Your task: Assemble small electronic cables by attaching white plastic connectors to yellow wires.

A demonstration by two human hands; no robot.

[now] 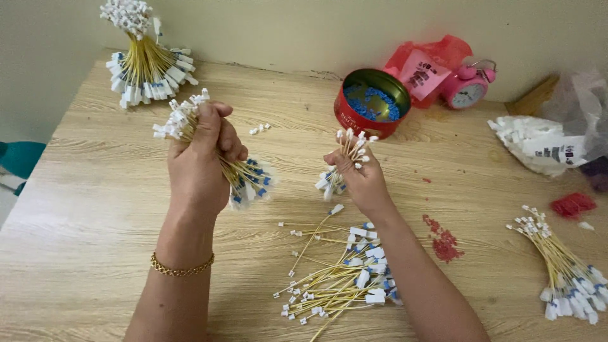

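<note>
My left hand [201, 152] is clenched around a thick bundle of yellow cables [244, 177], white connector tips fanning above my fist. My right hand [360, 180] pinches a thinner bundle [351, 151] upright. Loose cables [342, 278] lie on the tabletop [95, 209] just below my right wrist; a red tin [373, 104] stands beyond it.

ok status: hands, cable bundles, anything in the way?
Left hand shut on big cable bundle. Right hand shut on small bundle. Loose cables lie below on table; red tin behind, apart.
</note>
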